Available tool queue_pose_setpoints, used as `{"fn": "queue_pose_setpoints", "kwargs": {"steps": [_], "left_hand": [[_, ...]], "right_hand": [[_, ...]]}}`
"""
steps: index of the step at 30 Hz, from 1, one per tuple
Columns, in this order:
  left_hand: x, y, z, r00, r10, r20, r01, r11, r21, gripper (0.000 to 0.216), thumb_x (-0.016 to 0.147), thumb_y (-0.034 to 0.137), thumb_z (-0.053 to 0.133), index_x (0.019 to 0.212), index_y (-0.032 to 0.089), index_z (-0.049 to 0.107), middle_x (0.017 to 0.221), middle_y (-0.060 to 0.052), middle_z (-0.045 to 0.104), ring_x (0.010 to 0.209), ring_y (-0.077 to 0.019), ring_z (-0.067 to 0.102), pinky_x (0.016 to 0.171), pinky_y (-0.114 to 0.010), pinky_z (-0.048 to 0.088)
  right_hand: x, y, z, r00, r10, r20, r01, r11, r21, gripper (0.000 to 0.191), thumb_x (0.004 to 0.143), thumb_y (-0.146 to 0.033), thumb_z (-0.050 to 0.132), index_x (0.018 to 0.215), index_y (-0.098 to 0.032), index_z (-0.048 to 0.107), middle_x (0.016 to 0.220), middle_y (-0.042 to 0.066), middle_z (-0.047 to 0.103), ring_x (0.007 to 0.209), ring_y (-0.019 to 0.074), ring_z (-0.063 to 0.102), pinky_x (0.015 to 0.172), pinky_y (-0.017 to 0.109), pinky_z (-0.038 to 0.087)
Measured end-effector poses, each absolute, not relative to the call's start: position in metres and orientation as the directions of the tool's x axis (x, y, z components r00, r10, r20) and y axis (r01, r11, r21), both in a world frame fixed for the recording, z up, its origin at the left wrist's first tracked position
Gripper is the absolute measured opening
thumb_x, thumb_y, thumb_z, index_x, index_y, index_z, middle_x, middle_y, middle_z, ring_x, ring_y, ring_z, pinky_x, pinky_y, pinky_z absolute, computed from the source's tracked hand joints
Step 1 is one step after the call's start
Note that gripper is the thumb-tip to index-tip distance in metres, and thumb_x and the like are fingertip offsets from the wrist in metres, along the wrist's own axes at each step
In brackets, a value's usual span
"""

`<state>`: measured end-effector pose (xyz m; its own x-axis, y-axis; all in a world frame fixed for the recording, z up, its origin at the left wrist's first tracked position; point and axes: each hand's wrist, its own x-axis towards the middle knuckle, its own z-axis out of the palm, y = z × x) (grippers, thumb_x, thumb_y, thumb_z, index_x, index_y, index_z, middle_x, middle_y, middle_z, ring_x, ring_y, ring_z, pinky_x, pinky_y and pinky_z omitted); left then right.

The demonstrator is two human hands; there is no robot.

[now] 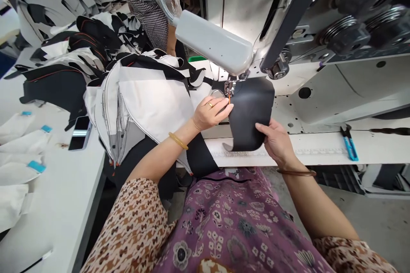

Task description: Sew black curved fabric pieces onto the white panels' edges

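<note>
My right hand (279,143) pinches the right edge of a black, leather-like panel (251,113), thumb on top. The panel lies under the sewing machine's presser foot (229,87), and its near edge curls up, showing a pale underside. Close in front of the foot, my left hand (211,113) has its fingers closed at the panel's left edge. A thin orange piping (229,99) shows at those fingertips. To the left of this hand, a stack of white and black sewn pieces (150,98) drapes over the machine bed.
A grey lamp (214,42) hangs over the needle area. Blue thread snips (349,143) lie on the bed at right. A phone (80,133) rests on the left table near piles of cut pieces (54,89). Another person (150,8) stands behind the machine.
</note>
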<state>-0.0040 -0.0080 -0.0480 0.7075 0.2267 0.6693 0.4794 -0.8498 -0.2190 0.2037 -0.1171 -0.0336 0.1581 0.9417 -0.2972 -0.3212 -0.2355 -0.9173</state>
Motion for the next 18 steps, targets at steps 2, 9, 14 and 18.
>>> {"fn": "queue_pose_setpoints", "kwargs": {"steps": [2,9,14,18], "left_hand": [[-0.005,-0.009,-0.049,0.721,0.315,0.618,0.496,-0.856,-0.143,0.022,0.090,0.018,0.044,0.104,0.025,0.060,0.100,-0.006,0.069,0.097,-0.0156,0.063,0.079,-0.033,0.047],[-0.002,-0.007,-0.046,0.692,0.433,0.578,0.549,-0.835,-0.031,0.024,0.091,0.020,0.042,0.104,0.026,0.062,0.095,-0.006,0.069,0.088,-0.0149,0.064,0.080,-0.035,0.044],[-0.001,-0.004,-0.042,0.687,0.418,0.594,0.546,-0.837,-0.043,0.024,0.091,0.020,0.041,0.102,0.026,0.061,0.091,-0.005,0.069,0.079,-0.0129,0.062,0.078,-0.033,0.042],[0.001,-0.003,-0.038,0.680,0.436,0.590,0.546,-0.838,-0.010,0.022,0.091,0.022,0.041,0.099,0.025,0.062,0.090,-0.005,0.069,0.079,-0.0129,0.061,0.077,-0.034,0.041]], "right_hand": [[0.203,-0.111,-0.034,0.237,0.920,-0.312,-0.368,-0.212,-0.905,0.042,0.060,-0.039,0.071,0.097,-0.021,0.060,0.096,0.001,0.065,0.087,0.0167,0.061,0.085,0.035,0.050],[0.208,-0.091,-0.029,0.306,0.911,-0.276,-0.338,-0.167,-0.926,0.041,0.061,-0.043,0.071,0.093,-0.020,0.059,0.082,0.001,0.065,0.072,0.0164,0.062,0.065,0.031,0.054],[0.208,-0.081,-0.025,0.327,0.920,-0.218,-0.271,-0.130,-0.954,0.041,0.061,-0.042,0.070,0.094,-0.021,0.058,0.083,0.001,0.064,0.071,0.0164,0.061,0.064,0.031,0.053],[0.209,-0.073,-0.021,0.300,0.937,-0.177,-0.193,-0.123,-0.974,0.041,0.062,-0.043,0.069,0.094,-0.021,0.059,0.089,0.004,0.064,0.071,0.0174,0.061,0.063,0.032,0.052]]}}
